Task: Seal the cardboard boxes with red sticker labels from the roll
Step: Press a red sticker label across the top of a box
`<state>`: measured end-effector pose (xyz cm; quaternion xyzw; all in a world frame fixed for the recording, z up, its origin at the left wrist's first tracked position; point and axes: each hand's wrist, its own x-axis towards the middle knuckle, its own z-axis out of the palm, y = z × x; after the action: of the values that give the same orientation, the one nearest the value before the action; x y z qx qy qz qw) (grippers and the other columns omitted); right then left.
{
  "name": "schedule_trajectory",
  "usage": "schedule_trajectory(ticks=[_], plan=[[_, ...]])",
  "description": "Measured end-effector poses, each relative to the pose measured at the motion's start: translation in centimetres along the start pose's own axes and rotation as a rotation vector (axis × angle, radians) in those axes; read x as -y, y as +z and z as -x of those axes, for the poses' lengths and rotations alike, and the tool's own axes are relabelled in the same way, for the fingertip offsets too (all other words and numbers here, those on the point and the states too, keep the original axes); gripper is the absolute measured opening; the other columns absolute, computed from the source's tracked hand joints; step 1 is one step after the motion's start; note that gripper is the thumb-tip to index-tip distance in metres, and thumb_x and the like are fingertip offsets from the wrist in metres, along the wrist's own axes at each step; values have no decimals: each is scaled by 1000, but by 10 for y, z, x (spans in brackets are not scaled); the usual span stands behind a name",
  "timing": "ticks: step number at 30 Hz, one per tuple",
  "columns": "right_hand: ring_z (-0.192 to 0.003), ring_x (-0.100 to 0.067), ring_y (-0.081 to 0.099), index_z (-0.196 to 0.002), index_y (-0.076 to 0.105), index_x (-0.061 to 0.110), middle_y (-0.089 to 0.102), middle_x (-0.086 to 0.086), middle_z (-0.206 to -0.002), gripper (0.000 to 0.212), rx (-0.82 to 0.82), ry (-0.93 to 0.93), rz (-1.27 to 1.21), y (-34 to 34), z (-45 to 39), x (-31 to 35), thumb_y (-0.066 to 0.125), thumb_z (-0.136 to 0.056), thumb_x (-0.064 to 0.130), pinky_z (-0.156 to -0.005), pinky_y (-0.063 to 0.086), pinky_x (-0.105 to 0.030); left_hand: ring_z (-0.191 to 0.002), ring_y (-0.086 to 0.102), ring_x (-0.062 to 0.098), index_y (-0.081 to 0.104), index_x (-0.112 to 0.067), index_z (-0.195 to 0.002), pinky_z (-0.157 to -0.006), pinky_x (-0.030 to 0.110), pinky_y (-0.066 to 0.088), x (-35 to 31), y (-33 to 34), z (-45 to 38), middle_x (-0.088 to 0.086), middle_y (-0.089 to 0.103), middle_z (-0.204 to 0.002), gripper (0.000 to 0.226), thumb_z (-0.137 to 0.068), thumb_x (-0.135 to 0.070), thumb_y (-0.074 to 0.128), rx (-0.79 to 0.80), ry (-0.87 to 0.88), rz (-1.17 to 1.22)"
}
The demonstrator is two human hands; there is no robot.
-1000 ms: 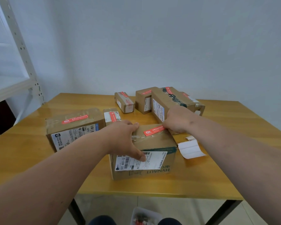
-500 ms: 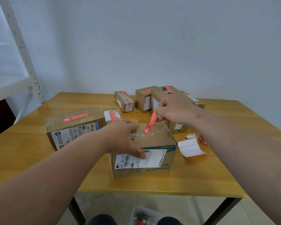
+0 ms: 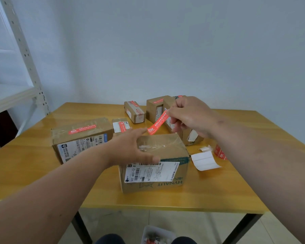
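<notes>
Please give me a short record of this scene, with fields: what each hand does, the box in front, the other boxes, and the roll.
left hand: rests open on top of the front box
right hand: pinches a red sticker, lifted in the air, tilted
front box: no red sticker on top; white shipping label on its near side
large left box: red sticker on top
far boxes: red stickers visible
sticker roll: on table, partly hidden by right forearm
</notes>
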<state>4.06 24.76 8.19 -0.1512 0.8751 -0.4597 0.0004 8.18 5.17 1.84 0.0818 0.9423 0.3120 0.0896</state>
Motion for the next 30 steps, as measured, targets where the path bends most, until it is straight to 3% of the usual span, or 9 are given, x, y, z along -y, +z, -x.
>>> schedule_trajectory(ticks=[4, 7, 9, 12, 17, 21, 24, 27, 30], plan=[[-59, -17, 61, -85, 62, 0, 64, -7, -72, 15, 23, -4, -45, 3, 1, -3, 59, -93, 13, -57, 60, -27, -109, 53, 11, 60, -32, -118, -89, 33, 43, -7, -11, 12, -12, 55, -119, 75, -64, -83, 57, -201, -37, 469], [-61, -17, 60, -82, 62, 4, 64, -7, -71, 15, 46, -3, -89, 8, 1, -3, 61, -93, 14, -68, 62, -37, -94, 53, 7, 70, -19, -97, -78, 32, 43, -12, -14, 10, -15, 60, -104, 60, -74, -72, 53, -252, -78, 407], [-62, -17, 60, -80, 62, 6, 64, -6, -71, 15, 50, -5, -110, 10, 1, -3, 62, -93, 14, -70, 62, -40, -97, 54, 12, 71, -10, -91, -76, 33, 45, -13, -14, 4, -8, 62, -112, 50, -79, -59, 66, -262, -99, 394], [-61, -16, 59, -77, 62, 8, 64, -6, -70, 16, 57, 5, -151, 10, 2, -4, 63, -92, 15, -71, 62, -39, -110, 54, 12, 67, -9, -69, -87, 37, 45, -12, -15, 2, -9, 61, -121, 22, -83, -24, 75, -243, -107, 482], [-64, -18, 62, -81, 64, 6, 66, -6, -71, 16, 64, 35, -104, 8, 0, -12, 62, -92, 17, -68, 58, -33, -108, 55, 18, 67, -15, -66, -93, 41, 42, -10, -20, 2, -5, 64, -120, 21, -87, -16, 69, -154, -122, 564], [-61, -12, 58, -77, 61, 12, 65, -3, -73, 22, 118, 83, -16, 14, 0, -19, 61, -93, 28, -61, 47, -24, -106, 55, 19, 62, -13, -70, -76, 32, 41, -9, -26, -2, 8, 63, -124, 22, -92, -17, 62, -96, -137, 371], [-62, -11, 55, -79, 58, 12, 64, -1, -72, 26, 125, 79, 84, 21, 0, -24, 65, -91, 34, -60, 43, -23, -115, 55, 24, 59, -16, -69, -89, 38, 45, -7, -25, -7, 9, 63, -124, 24, -92, -24, 62, -80, -145, 202], [-68, -14, 54, -74, 55, 14, 61, -1, -73, 26, 123, 73, 169, 25, -2, -28, 67, -89, 32, -66, 44, -27, -107, 59, 22, 53, -20, -64, -95, 41, 47, -8, -23, -13, 7, 67, -107, 30, -92, -27, 61, -77, -144, 49], [-68, -12, 50, -75, 56, 14, 56, 1, -72, 26, 125, 27, 325, 27, -2, -29, 66, -89, 33, -63, 41, -25, -84, 59, 20, 51, -20, -62, -78, 36, 51, -10, -21, -16, 4, 62, -82, 31, -91, -28, 61, -82, -139, -32]])
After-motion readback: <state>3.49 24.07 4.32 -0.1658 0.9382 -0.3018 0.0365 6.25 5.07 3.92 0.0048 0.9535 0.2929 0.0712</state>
